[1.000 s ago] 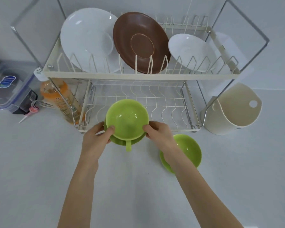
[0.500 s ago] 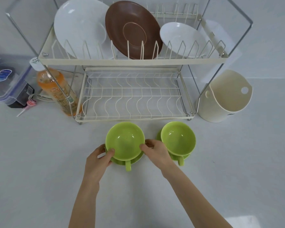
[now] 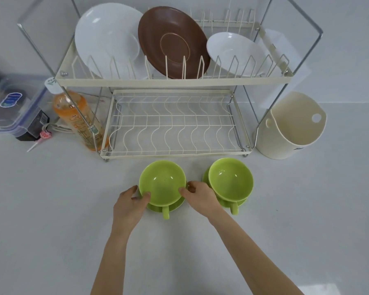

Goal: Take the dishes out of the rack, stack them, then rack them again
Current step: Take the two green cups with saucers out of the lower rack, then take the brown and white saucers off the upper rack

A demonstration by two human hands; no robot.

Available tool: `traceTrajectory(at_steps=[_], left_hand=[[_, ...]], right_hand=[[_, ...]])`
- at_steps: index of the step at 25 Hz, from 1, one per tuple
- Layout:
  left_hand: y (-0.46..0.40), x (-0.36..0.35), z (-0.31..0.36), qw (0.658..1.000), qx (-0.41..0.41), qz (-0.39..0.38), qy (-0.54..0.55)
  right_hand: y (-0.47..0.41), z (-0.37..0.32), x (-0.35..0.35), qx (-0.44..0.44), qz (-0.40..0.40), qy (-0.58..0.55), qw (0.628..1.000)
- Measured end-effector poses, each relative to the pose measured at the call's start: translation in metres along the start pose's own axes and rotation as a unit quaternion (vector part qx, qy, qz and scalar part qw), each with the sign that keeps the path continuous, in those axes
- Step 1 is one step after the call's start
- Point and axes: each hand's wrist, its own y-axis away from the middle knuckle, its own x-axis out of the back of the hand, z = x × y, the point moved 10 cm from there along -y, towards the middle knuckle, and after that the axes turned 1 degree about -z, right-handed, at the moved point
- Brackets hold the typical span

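A two-tier wire dish rack [image 3: 173,81] stands at the back of the counter. Its upper tier holds a large white plate [image 3: 107,39], a brown plate [image 3: 173,41] and a small white bowl [image 3: 234,52]; the lower tier holds nothing. In front of the rack a green cup [image 3: 162,182] sits on a green saucer [image 3: 175,206]. My left hand [image 3: 130,203] and my right hand [image 3: 198,196] grip this set at its two sides. A second green cup [image 3: 230,179] on its saucer [image 3: 241,202] stands just right of my right hand.
A cream utensil holder [image 3: 290,128] stands to the right of the rack. An orange bottle [image 3: 79,118] leans at the rack's left leg. Further left are a clear lidded container [image 3: 11,103] and a small pink item [image 3: 45,135].
Both hands carried the green cup and saucer out from the rack's lower tier towards me and set it down on the counter, left of the other green cup.
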Motion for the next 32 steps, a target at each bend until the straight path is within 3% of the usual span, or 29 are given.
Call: traceTrajectory(at_steps=[3, 9, 15, 19, 23, 27, 30, 32], left_hand=[[0.001, 0.014, 0.025, 0.997, -0.047, 0.023, -0.056], [0.025, 0.031, 0.114, 0.974, -0.210, 0.030, -0.080], [0.057, 0.069, 0.224, 0.931, -0.342, 0.096, -0.078], [0.063, 0.091, 0.284, 0.904, -0.389, 0.140, -0.111], [0.036, 0.096, 0.321, 0.891, -0.394, 0.160, -0.160], [-0.013, 0.097, 0.327, 0.910, -0.306, 0.155, -0.232], [-0.041, 0.098, 0.324, 0.932, -0.264, 0.127, -0.211], [-0.052, 0.095, 0.320, 0.953, -0.254, 0.086, -0.141]], right_hand=[[0.003, -0.014, 0.013, 0.024, 0.005, 0.075, 0.997], [0.034, -0.073, 0.061, 0.121, -0.026, 0.063, 0.990], [0.076, -0.157, 0.148, 0.251, 0.043, 0.078, 0.964], [0.093, -0.209, 0.202, 0.309, 0.117, 0.170, 0.928], [0.061, -0.244, 0.237, 0.297, 0.149, 0.249, 0.910], [0.001, -0.255, 0.252, 0.239, 0.138, 0.355, 0.893], [-0.034, -0.258, 0.263, 0.195, 0.136, 0.395, 0.888], [-0.052, -0.259, 0.266, 0.174, 0.137, 0.407, 0.886]])
